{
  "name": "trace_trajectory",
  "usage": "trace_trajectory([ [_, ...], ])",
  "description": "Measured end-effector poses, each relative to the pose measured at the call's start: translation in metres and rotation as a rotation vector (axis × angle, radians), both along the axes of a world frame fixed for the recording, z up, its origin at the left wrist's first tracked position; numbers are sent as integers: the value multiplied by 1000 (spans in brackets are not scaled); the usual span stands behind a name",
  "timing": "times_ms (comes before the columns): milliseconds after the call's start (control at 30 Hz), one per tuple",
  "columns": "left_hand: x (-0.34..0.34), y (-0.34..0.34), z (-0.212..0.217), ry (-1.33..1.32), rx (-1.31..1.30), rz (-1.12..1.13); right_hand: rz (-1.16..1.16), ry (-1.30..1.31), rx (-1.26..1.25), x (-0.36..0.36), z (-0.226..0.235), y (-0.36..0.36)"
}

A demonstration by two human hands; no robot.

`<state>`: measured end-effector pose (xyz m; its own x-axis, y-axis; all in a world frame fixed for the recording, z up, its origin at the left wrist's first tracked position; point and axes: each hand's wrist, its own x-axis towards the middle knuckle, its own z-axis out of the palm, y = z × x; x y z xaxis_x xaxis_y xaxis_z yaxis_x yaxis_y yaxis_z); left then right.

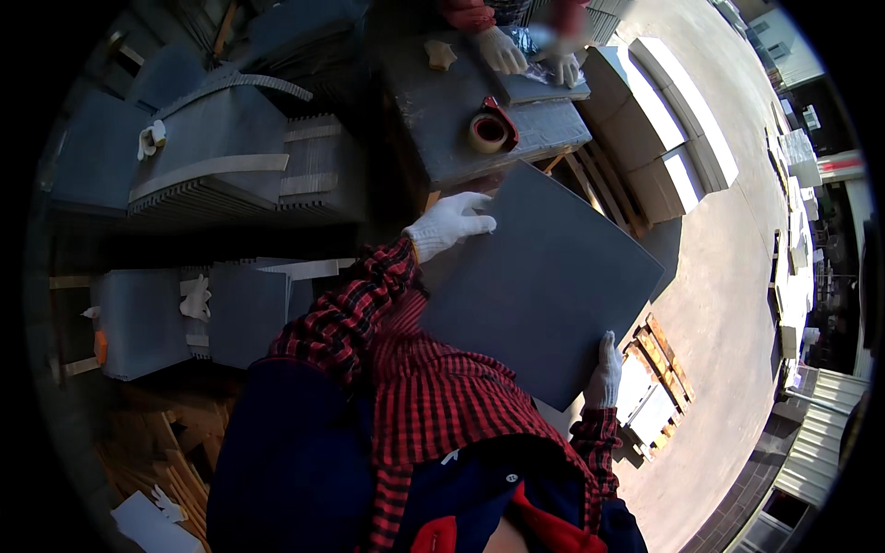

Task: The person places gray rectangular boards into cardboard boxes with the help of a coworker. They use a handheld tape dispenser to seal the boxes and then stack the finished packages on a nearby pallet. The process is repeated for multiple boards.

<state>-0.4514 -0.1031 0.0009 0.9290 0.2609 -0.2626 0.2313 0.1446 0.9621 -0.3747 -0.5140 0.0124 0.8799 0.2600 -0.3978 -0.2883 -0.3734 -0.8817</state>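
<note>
Between my two gloved hands is a dark grey square slab (pixel 544 286), tilted in front of my body. My left hand (pixel 454 223), in a white knit glove, grips its upper left edge, thumb over the face. On the lower right edge my right hand (pixel 605 373) is closed, its fingers partly hidden behind the slab. Just beyond lies a plastic-wrapped stack (pixel 433 129) with a red tape dispenser (pixel 493 126) on top. Across it, a person's white-gloved hands (pixel 502 51) rest on another flat grey slab (pixel 544 89).
Rows of grey slabs (pixel 212 129) with spacer strips stand at the left, some with white gloves (pixel 195 300) on them. White boxes (pixel 636 111) are stacked at the far right. A wooden pallet (pixel 662 369) lies on the floor right of me, and wood scraps (pixel 180 461) lie lower left.
</note>
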Motion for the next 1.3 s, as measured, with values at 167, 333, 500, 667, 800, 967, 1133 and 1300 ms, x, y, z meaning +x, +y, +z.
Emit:
trace_trajectory([
  [167,85,66,32,-25,66,-167,41,-222,-190,25,18,49],
  [333,169,107,4,-81,90,-128,-18,48,-42,43,31,82],
  [500,201,107,1,137,86,78,-17,-21,-142,61,29,106],
  [667,208,117,-11,144,-232,125,-123,12,-52,104,12,131],
  [800,213,119,-19,93,-268,191,-75,212,143,164,0,137],
  [967,241,122,-10,60,-211,53,-18,288,204,252,-2,144],
  [1133,271,107,-18,7,-222,-56,100,347,227,347,-25,119],
  [1300,298,61,-7,-5,-491,108,160,378,245,405,-15,121],
])
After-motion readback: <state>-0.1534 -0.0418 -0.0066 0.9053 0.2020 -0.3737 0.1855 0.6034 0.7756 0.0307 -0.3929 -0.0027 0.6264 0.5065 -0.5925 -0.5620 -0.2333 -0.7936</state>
